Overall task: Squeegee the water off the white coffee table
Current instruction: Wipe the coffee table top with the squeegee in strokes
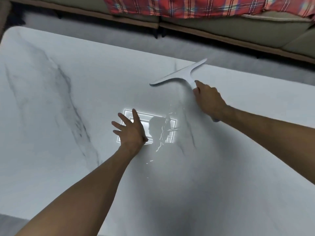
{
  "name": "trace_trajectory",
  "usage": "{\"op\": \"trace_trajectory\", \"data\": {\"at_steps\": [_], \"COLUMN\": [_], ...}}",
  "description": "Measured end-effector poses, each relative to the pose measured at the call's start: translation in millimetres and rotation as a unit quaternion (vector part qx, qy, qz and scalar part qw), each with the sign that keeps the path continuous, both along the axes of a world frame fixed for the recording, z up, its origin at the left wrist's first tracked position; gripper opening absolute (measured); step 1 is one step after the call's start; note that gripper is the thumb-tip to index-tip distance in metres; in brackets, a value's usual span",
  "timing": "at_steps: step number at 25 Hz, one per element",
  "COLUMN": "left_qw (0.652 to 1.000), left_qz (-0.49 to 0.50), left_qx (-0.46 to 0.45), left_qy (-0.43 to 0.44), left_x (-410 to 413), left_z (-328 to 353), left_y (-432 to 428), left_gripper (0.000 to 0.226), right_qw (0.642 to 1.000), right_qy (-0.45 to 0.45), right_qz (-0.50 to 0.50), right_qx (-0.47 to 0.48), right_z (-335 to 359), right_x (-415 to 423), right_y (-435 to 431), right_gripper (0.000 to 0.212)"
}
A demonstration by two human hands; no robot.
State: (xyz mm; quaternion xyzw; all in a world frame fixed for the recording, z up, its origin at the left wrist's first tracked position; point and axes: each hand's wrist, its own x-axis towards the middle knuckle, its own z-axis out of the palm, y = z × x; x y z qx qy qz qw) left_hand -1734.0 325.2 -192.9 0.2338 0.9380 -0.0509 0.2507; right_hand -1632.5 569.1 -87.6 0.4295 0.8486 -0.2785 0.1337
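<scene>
right hand (208,99) grips squeegee (180,73); left hand (132,130) spread flat.

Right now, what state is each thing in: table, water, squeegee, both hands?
Table: wet in the middle.
Water: thin streaks and drops, not yet wiped.
Squeegee: held by its handle, blade beyond the water.
Right hand: grips the squeegee handle.
Left hand: empty, fingers spread, low over the table.
Blanket: draped over the sofa.
</scene>
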Motion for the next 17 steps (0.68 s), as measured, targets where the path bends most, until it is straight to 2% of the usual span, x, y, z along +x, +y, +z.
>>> {"op": "trace_trajectory", "data": {"at_steps": [3, 5, 8, 10, 14, 17], "left_qw": [1.0, 1.0, 1.0, 1.0, 1.0, 1.0], "left_qz": [-0.007, -0.002, -0.006, -0.009, -0.018, -0.006], "left_qx": [-0.003, 0.002, 0.004, 0.001, 0.0, 0.004], "left_qy": [-0.004, -0.009, -0.01, -0.011, 0.006, 0.012], "left_x": [-3, -2, -3, -3, -2, -2], "left_z": [1, 2, 2, 1, -3, -3], "left_y": [-1, 1, 3, 2, 0, 0], "left_gripper": [0.107, 0.108, 0.113, 0.116, 0.114, 0.111], "right_qw": [0.998, 0.995, 0.995, 0.992, 0.963, 0.974], "right_qy": [-0.04, -0.072, -0.006, 0.046, 0.045, -0.006], "right_qz": [0.046, 0.058, -0.028, -0.092, -0.254, -0.206], "right_qx": [-0.017, -0.045, -0.098, -0.072, -0.083, -0.093], "right_z": [8, 23, 49, 51, 37, 26], "right_x": [69, 103, 99, 72, 27, 33], "right_y": [-34, -49, -34, -5, 34, 12], "right_gripper": [0.041, 0.037, 0.028, 0.028, 0.022, 0.013]}}
